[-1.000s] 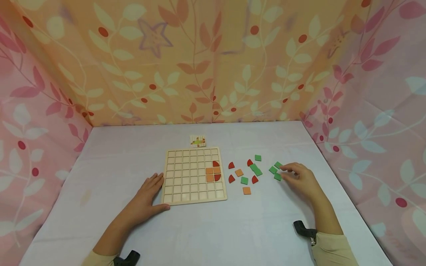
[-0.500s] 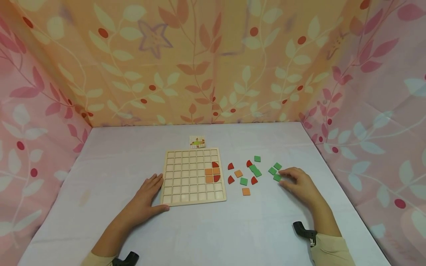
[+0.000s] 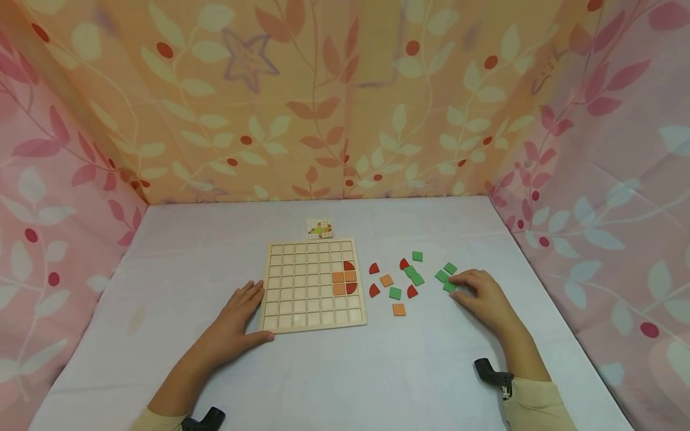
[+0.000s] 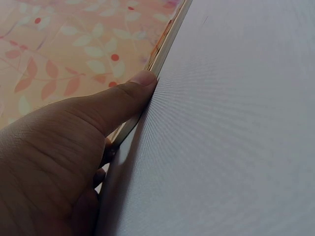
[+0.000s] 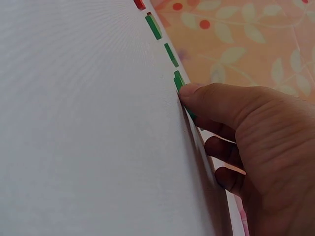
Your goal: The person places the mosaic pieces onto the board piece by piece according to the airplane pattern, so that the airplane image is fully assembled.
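White-covered table (image 3: 345,377) extends from centre to 6 o'clock. Orange leaf-print cloth (image 3: 345,90) hangs at 12 o'clock, pink cloth (image 3: 86,227) at 9, second pink cloth (image 3: 609,239) at 3. Lighting soft.

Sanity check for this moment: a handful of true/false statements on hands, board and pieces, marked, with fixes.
1. The left hand touches the wooden board. True.
2. Every square piece on the board is green. False: three orange squares sit there.
3. The right hand has its fingers at a green square. True.
4. Nothing red is on the board. False: two red pieces are.
5. A picture card lies beyond the board's far edge. True.
6. Loose tiles are scattered left of the board. False: the loose pieces lie to its right.
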`<act>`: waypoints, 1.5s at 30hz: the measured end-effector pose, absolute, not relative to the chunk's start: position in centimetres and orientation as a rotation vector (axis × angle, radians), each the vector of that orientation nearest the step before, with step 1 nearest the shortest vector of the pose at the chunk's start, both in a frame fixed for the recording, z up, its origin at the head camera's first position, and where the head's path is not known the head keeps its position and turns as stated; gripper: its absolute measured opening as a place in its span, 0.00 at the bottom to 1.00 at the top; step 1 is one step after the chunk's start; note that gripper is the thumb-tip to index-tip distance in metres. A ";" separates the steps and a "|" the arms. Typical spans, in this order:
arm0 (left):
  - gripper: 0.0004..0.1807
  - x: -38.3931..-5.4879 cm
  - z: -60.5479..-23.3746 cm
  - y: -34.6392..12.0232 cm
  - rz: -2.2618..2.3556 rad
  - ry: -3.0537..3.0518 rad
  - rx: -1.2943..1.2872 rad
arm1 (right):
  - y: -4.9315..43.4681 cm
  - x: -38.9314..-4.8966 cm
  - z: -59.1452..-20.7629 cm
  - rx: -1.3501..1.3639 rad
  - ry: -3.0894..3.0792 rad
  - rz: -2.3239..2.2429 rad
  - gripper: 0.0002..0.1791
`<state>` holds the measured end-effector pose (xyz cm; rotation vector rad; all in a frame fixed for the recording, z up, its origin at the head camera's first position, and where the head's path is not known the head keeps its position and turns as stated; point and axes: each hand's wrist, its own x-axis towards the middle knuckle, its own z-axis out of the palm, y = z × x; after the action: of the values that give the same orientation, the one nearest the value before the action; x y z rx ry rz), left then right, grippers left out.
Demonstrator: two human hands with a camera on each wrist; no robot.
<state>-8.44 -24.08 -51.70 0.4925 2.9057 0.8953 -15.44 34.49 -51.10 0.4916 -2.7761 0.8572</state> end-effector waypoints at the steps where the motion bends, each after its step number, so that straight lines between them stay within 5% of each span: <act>1: 0.62 -8.5 -51.6 -24.1 0.894 2.902 0.490 | 34.5 -15.5 -51.0 0.500 -2.769 0.851 0.17; 45: 0.63 -8.4 -51.7 -24.1 0.912 2.905 0.515 | 33.6 -14.9 -47.8 0.387 -2.700 0.983 0.17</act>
<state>-8.41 -24.15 -51.70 0.5146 2.9055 0.9123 -14.90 33.60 -47.79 0.3872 -2.7002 0.9831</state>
